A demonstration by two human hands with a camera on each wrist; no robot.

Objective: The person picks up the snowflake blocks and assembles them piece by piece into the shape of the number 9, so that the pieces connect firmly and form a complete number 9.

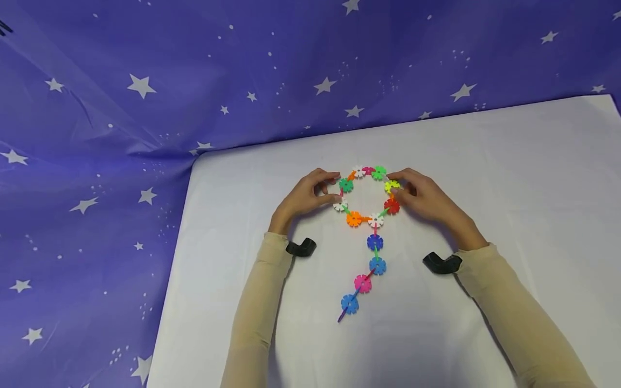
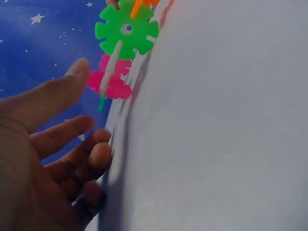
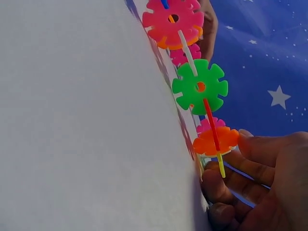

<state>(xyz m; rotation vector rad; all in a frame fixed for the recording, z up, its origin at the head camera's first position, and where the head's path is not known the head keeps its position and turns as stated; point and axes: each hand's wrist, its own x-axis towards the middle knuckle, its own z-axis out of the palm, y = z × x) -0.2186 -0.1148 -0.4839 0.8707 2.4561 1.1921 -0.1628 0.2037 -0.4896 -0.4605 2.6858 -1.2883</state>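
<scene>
Flower-shaped, notched plastic discs link into a chain on the white table. Its upper part forms a ring, with a tail running toward the front. At the ring's left side, my left hand touches a white disc with the thumb; its other fingers bend loosely beside the ring, apart from the thumb. On the right side, my right hand holds the ring's edge near a yellow disc, thumb against it. In the right wrist view, the thumb meets an orange disc, fingers bent below.
A white cloth covers the table. Behind and to the left hangs a purple-blue sheet with white stars. Black curved pieces sit by both sleeve cuffs.
</scene>
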